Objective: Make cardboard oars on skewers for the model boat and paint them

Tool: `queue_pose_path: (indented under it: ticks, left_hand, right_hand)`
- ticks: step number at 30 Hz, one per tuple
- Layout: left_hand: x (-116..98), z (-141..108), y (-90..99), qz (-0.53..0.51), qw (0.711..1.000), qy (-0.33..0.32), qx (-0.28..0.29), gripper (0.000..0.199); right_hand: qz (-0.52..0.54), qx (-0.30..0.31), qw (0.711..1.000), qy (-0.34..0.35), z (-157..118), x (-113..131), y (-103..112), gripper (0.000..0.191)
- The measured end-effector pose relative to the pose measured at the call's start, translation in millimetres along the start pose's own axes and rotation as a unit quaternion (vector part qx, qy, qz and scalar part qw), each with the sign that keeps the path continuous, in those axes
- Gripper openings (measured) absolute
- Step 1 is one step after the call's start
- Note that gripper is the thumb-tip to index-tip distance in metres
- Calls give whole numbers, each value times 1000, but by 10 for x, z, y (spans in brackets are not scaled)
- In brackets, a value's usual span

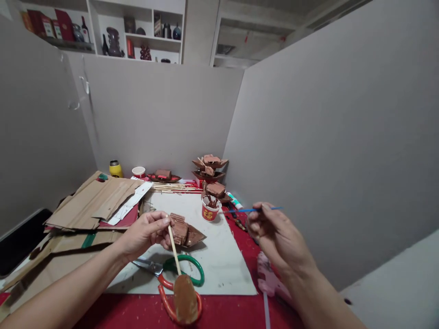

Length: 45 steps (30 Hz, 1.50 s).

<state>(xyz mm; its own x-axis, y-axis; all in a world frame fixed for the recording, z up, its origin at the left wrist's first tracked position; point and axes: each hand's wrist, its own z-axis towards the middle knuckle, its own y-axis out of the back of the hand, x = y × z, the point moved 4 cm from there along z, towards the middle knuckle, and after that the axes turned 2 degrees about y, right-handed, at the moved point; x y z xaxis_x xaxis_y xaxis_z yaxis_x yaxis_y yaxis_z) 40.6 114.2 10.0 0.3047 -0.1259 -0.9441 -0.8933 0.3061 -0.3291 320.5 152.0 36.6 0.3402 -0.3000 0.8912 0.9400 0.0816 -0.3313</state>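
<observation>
My left hand point(158, 228) pinches the upper end of a small paddle point(185, 298), a pale wooden stick with a brown oval blade hanging toward me. Between the fingers of my right hand point(270, 233) is a thin blue paintbrush point(245, 210), its tip pointing left toward a red-and-white paper cup point(210, 208) smeared inside with brown paint. Just beyond the left fingers, a brown model boat point(194, 235) rests on a white sheet point(222, 265). The paddle's blade overlaps scissors point(197, 269) with one green and one red handle.
Cardboard pieces point(77, 203) are stacked at the left. Wooden sticks point(174, 188) lie at the back, near another model boat point(163, 176) and more stacked boats point(210, 167). A pink glue gun point(269, 276) lies under my right forearm. Grey partitions point(157, 109) enclose the table.
</observation>
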Motion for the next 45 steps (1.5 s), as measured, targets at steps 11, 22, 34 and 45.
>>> queue_pose_path:
  ticks: [11,22,34,45]
  left_hand:
    - [85,331,-158,-26,998,48,28,27]
    - [215,319,-139,3,999,48,4,26]
    - [231,282,-201,53,998,39,6,33]
    - [143,241,-205,104,993,29,-47,32]
  right_hand:
    - [110,26,981,-156,-175,-460,-80,27]
    - [147,-1,973,-177,-180,-531,-11,25]
    - [154,22,968,-196,-206,-585,-55,28]
    - [150,39,968,-198,-226,-584,-84,29]
